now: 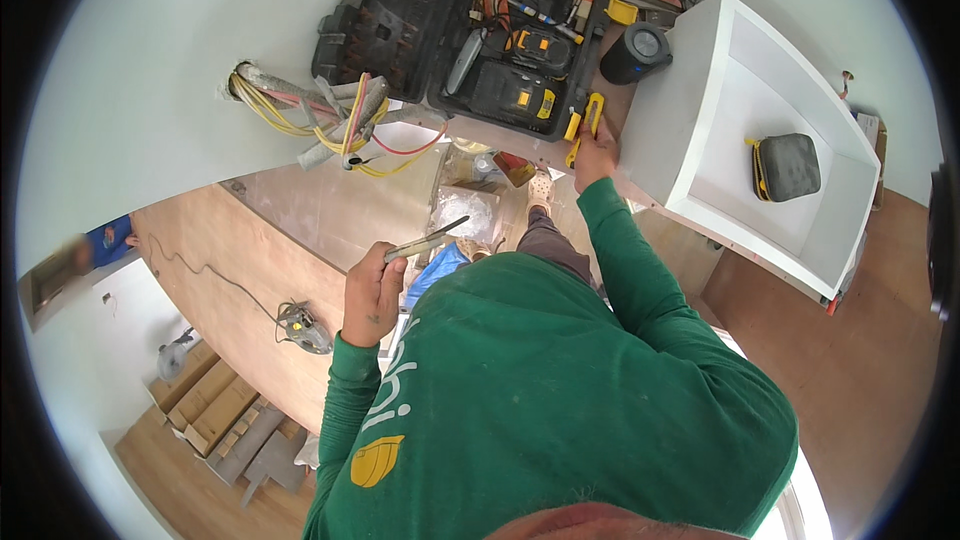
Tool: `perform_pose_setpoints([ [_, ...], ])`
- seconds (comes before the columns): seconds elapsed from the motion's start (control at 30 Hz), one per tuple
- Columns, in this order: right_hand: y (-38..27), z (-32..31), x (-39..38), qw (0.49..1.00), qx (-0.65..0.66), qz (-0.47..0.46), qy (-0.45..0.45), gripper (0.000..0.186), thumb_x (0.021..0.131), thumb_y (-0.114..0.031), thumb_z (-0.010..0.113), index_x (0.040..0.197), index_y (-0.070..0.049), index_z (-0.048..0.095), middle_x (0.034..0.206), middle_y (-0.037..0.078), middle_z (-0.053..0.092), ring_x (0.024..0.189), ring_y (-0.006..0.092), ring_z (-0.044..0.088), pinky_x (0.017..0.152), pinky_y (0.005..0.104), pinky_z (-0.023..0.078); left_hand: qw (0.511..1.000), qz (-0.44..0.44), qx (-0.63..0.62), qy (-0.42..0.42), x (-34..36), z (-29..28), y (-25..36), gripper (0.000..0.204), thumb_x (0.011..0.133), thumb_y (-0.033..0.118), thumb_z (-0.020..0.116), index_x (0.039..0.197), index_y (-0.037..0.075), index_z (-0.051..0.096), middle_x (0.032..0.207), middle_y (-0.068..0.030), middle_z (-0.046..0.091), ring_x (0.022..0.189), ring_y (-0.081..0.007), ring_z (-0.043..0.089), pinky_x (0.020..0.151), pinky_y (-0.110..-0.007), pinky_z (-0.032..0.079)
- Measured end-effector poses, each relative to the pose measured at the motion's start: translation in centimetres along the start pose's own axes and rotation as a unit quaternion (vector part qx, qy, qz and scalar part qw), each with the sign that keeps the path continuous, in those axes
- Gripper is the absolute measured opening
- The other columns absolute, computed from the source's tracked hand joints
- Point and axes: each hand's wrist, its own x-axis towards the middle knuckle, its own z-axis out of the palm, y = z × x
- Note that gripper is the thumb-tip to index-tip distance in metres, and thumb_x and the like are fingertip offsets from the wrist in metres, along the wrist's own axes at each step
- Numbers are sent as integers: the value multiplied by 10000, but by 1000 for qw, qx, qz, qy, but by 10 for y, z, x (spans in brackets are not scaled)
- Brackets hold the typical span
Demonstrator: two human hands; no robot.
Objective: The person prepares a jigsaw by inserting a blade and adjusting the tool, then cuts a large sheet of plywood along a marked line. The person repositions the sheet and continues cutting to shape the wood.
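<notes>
My left hand (372,292) is closed around a slim tool (412,246) with a pale handle and a long, dark, narrow end pointing up and to the right. Farther off on the right, my right hand (597,156) grips a yellow-and-black piece (594,114) at the near right corner of an open black tool case (440,90). Whether that piece is a latch or a loose tool, I cannot make out. In the case lie a black-and-yellow battery pack (540,48), a grey-handled tool (465,62) and red-handled pliers (497,2).
Yellow and red cables (290,115) stick out of the left wall. A black cylindrical speaker (636,52) stands beside a white open box (700,90) holding a grey pouch (788,167). A corded power tool (303,326) rests on a wooden panel (235,270); another person's blue sleeve (108,240) shows far left.
</notes>
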Motion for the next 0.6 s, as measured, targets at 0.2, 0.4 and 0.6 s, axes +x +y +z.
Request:
perform_pose_setpoints([
  [0.2, 7, 7, 26, 961, -221, -157, 57, 589, 1019, -138, 578, 1564, 7, 411, 1420, 264, 589, 1278, 388, 581, 1084, 446, 442, 999, -13, -29, -30, 16, 4, 13, 304, 1086, 285, 537, 955, 14, 576, 674, -83, 547, 594, -195, 536, 570, -324, 429],
  [0.4, -37, -9, -42, 904, -300, -298, 63, 586, 1042, -224, 581, 1558, 6, 423, 1572, 274, 434, 1474, 401, 411, 1205, 415, 338, 997, 19, -33, -73, 37, 18, 26, 187, 1045, 198, 596, 1021, 13, 609, 812, -198, 622, 700, -382, 591, 645, -427, 473],
  [0.6, -123, -28, -134, 895, -179, -111, -393, 415, 1065, -256, 561, 1392, -7, 618, 1238, 160, 676, 1172, 230, 628, 1037, 362, 478, 977, 111, 50, -175, 68, 39, 23, 227, 1039, 236, 603, 1110, 20, 587, 943, -260, 633, 859, -494, 613, 708, -506, 494],
])
